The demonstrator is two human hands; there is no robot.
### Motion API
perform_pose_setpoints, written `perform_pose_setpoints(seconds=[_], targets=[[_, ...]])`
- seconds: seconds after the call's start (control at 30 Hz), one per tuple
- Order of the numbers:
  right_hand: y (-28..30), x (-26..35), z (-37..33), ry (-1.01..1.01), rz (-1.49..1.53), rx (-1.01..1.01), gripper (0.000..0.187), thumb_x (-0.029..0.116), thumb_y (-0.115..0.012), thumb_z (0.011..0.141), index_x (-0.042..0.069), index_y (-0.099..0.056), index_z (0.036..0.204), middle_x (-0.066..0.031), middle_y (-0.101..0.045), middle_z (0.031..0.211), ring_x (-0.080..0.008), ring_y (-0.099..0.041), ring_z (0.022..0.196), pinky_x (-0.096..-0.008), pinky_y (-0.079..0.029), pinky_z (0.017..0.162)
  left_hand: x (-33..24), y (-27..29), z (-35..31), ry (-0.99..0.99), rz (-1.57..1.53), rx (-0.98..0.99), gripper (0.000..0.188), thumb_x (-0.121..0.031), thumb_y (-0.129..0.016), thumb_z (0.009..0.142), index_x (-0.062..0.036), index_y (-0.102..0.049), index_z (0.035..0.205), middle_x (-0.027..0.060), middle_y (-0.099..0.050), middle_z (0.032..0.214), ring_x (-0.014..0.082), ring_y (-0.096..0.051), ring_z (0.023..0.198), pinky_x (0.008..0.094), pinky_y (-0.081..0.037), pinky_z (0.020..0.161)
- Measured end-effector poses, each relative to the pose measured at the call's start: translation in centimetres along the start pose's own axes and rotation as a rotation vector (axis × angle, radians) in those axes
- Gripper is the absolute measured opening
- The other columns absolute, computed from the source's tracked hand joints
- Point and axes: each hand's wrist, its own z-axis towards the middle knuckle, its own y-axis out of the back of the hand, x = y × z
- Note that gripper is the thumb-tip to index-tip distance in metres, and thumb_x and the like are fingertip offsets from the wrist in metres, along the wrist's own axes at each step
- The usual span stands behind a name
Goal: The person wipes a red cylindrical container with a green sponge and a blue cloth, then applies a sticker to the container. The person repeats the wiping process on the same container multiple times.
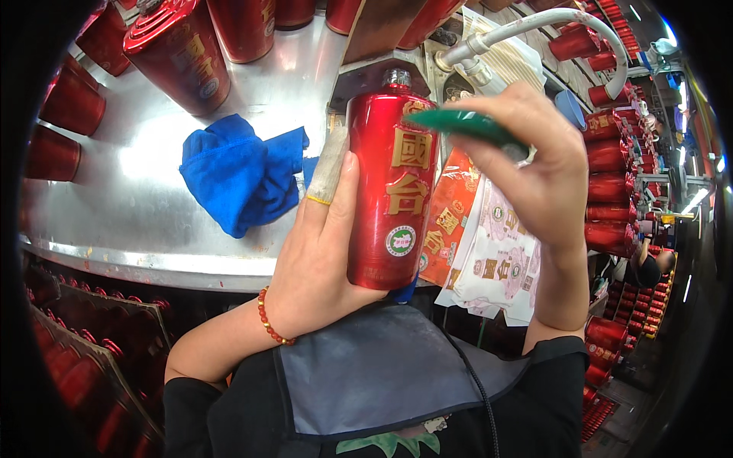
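My left hand (317, 244) is wrapped round the lower left side of a glossy red bottle (370, 183) with raised gold characters and a small round green-and-white emblem. A beige finger cover (330, 168) with a yellow edge sits on one of its fingers. The bottle stands nearly upright in the picture, its bare threaded neck at the top. My right hand (538, 153) grips a flat, glossy green tool (466, 124), perhaps a scraper. The tool's tip overlaps the bottle's upper right edge; whether it touches I cannot tell.
A crumpled blue cloth (240, 172) lies on the metal table (259, 84) left of the bottle. Several red bottles (179, 57) stand at the upper left. Printed sheets (492, 259) lie at the right, below a curved pale pipe (565, 15). Stacked red bottles (611, 179) line the far right.
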Motion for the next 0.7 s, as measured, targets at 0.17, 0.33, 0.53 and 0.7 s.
perform_pose_setpoints(seconds=[0.17, 0.33, 0.53, 0.7], targets=[[0.2, -2.1, 0.5, 0.018, -0.052, -0.146, 0.028, 0.001, -0.079, 0.081, 0.004, -0.075, 0.108, -0.0053, -0.066, 0.086, -0.0146, -0.059, 0.074, -0.0284, -0.045, 0.067, -0.4, 0.3, 0.2, -0.002, -0.002, 0.0, 0.128, -0.028, -0.094, 0.066, 0.0079, -0.012, 0.158, 0.0341, -0.03, 0.154, 0.0481, -0.038, 0.139, 0.0481, -0.038, 0.113], [-0.1, -1.1, 0.2, -0.004, 0.039, -0.031, 0.027, 0.002, -0.078, 0.081, 0.005, -0.076, 0.108, -0.0037, -0.063, 0.082, -0.0125, -0.058, 0.075, -0.0258, -0.043, 0.066, 0.0, 0.2, 0.0, 0.014, -0.02, 0.041, 0.135, -0.032, -0.096, 0.064, 0.0053, -0.008, 0.159, 0.0331, -0.021, 0.16, 0.0472, -0.028, 0.149, 0.0494, -0.031, 0.12], [0.2, -0.7, 0.7, -0.013, 0.1, -0.025, 0.027, 0.004, -0.079, 0.082, 0.003, -0.075, 0.109, -0.0053, -0.066, 0.084, -0.0148, -0.061, 0.076, -0.0261, -0.046, 0.069, 0.1, 0.2, 0.0, -0.016, -0.016, 0.027, 0.136, -0.029, -0.096, 0.063, 0.0053, -0.007, 0.159, 0.0339, -0.017, 0.161, 0.0473, -0.027, 0.149, 0.0491, -0.031, 0.12], [0.7, -1.6, 1.1, 0.014, 0.088, -0.041, 0.029, 0.008, -0.077, 0.084, 0.001, -0.073, 0.112, -0.0089, -0.072, 0.095, -0.0189, -0.067, 0.085, -0.0287, -0.051, 0.076, 0.0, 0.1, -0.3, 0.05, -0.057, 0.064, 0.138, -0.028, -0.097, 0.062, 0.0048, -0.004, 0.159, 0.0331, -0.016, 0.162, 0.0467, -0.025, 0.15, 0.0491, -0.029, 0.12]])
